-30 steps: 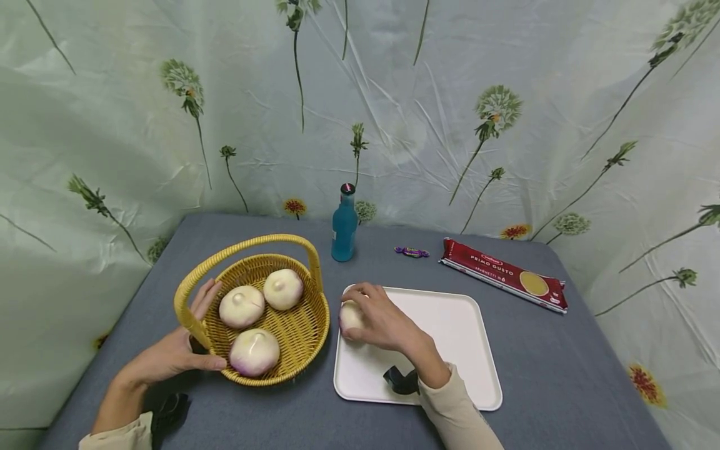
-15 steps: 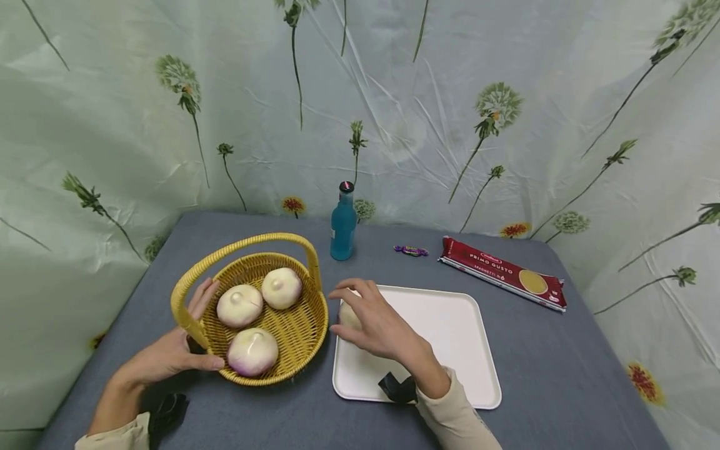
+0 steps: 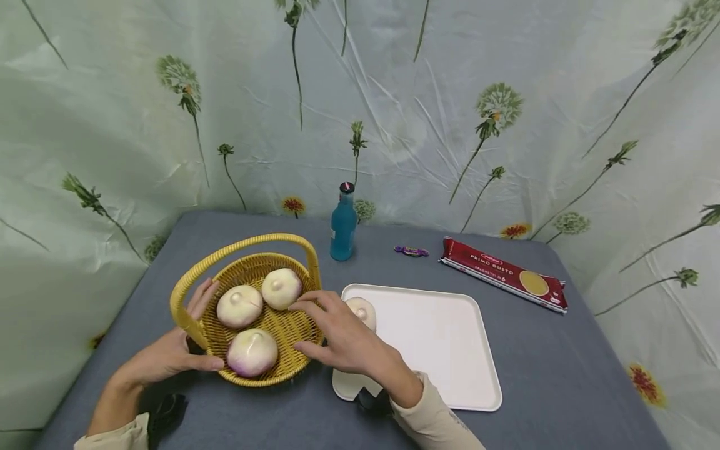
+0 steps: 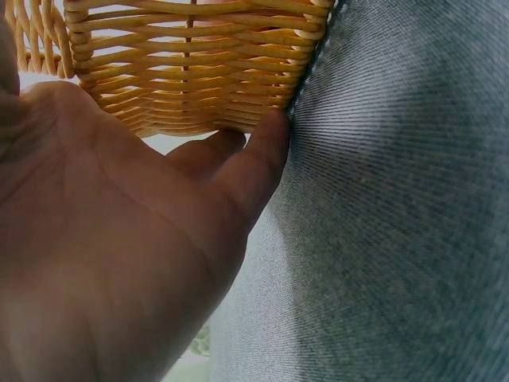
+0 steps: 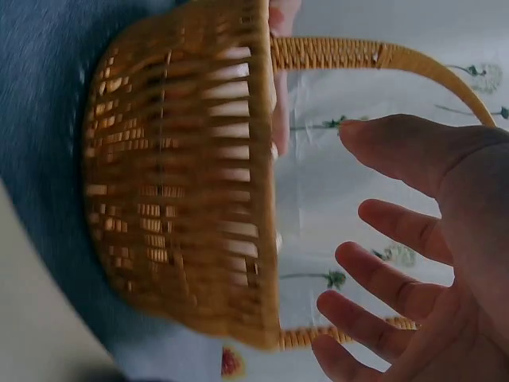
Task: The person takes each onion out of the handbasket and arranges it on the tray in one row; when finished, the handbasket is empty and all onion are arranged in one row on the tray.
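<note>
While I watched from the head view, the wicker basket [image 3: 264, 350] served as my landmark on the grey counter [image 3: 562, 375]. My left hand [image 3: 169, 356] rested against the basket's near-left wall, fingers straight up the outside and thumb along the lower weave; the left wrist view showed the fingers [image 4: 254, 159] laid flat against the wicker, so that grip was relaxed and clamped nothing. My right hand [image 3: 337, 337] hovered at the basket's right rim, fingers spread and empty, fingertips reaching over the rim; the right wrist view confirmed the spread fingers [image 5: 390, 231] beside the basket wall. Three turnips lay inside the basket: one at the front [image 3: 252, 352], two further back [image 3: 240, 306] [image 3: 282, 288]. A fourth turnip [image 3: 362, 311] sat just right of the basket on the white tray [image 3: 439, 350], immediately behind my right hand, not held.
</note>
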Demonstrator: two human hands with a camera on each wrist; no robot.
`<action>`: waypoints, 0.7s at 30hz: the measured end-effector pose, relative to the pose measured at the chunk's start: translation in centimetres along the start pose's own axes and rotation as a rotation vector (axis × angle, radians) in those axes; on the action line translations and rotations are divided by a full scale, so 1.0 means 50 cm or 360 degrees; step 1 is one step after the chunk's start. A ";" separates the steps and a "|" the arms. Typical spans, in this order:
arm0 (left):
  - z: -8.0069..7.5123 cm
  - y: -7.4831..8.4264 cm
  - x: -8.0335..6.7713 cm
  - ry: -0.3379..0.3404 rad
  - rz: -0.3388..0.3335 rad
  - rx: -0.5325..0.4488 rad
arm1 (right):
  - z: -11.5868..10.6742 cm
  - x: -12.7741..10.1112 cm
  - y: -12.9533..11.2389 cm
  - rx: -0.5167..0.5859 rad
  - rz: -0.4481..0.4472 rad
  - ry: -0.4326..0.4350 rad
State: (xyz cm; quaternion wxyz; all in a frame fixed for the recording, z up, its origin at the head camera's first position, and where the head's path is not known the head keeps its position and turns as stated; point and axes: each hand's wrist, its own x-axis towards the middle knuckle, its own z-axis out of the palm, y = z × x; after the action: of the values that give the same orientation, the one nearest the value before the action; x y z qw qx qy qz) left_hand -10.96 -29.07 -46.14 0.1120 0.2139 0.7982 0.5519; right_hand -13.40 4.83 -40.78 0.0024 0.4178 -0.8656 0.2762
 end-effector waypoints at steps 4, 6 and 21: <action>0.001 -0.001 0.001 -0.0008 0.0014 -0.0036 | 0.017 0.014 -0.011 0.0012 -0.0088 0.0006; 0.001 -0.002 0.000 -0.0012 0.0010 -0.0046 | 0.025 0.020 -0.017 0.0007 -0.0120 -0.0014; 0.000 -0.005 -0.001 -0.0005 0.0011 -0.0002 | 0.076 0.058 -0.037 -0.0004 -0.0210 -0.0093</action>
State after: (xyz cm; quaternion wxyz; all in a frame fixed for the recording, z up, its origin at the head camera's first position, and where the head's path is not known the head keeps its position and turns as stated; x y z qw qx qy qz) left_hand -10.99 -29.15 -46.36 0.1113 0.2176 0.7969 0.5524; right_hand -13.09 0.00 -42.44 -0.0042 0.4819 -0.8362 0.2619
